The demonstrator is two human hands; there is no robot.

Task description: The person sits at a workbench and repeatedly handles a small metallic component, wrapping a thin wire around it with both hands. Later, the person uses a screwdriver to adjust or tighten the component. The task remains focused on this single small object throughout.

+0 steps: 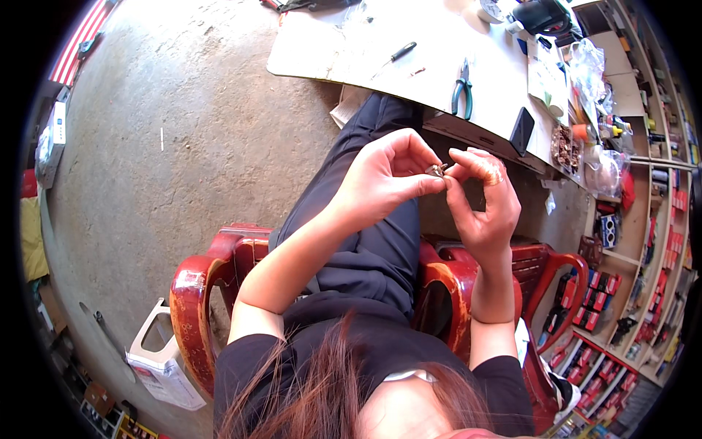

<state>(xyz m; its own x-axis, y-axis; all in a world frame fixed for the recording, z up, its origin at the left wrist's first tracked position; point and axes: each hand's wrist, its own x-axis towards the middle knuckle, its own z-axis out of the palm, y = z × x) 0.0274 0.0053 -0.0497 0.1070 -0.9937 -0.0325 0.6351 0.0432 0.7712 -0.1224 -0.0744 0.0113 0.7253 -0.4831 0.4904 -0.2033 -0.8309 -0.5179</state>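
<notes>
My left hand (384, 175) and my right hand (486, 194) meet above my lap, fingertips almost touching. Between the thumb and fingers of my left hand is a small metal part (436, 170), dark and silvery; its exact kind is too small to make out. The thumb and forefinger of my right hand pinch at the part's right end. On the white table (329, 51) beyond lie pliers (462, 91) with green-black handles and a screwdriver (402, 51) with a black handle.
A dark phone (521, 132) rests at the table's near edge, beside a container of small copper-coloured parts (565, 150). Plastic bags (589, 66) crowd the table's right side. Stocked shelves (658, 219) line the right. Red chairs (191, 293) stand around me; a pale stool (157, 336) is at lower left.
</notes>
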